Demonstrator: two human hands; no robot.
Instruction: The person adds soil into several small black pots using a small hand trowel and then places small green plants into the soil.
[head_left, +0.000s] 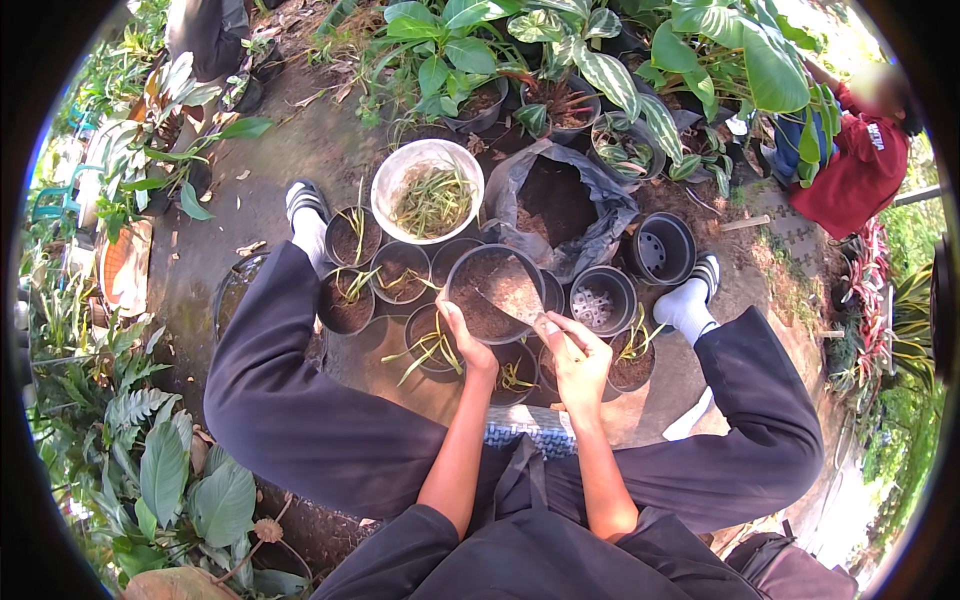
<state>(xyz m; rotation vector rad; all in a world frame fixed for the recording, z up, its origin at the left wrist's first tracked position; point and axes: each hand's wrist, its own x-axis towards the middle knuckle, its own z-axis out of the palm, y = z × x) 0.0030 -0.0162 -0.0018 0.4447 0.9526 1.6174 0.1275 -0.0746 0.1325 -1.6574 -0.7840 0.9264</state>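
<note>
My left hand (469, 341) grips the left side of a round black plastic pot (466, 300) filled with brown soil. In my right hand (576, 346) is the handle end of a trowel (517, 294), its blade over the soil in that pot. Several small black pots with soil and thin pale-green seedlings stand around it, one of them (349, 300) to the left. Behind are a white bucket (381, 196) of cut green plants and an opened black plastic bag (504, 196) of dark soil. Two empty black pots (602, 300) (664, 247) stand at the right.
Leafy potted plants (480, 105) line the back. A person in a red shirt (862, 165) is at the upper right, and another person's dark-clothed leg (206, 37) shows at the upper left. My feet in striped sandals flank the pots. A dark bag (787, 566) lies at lower right.
</note>
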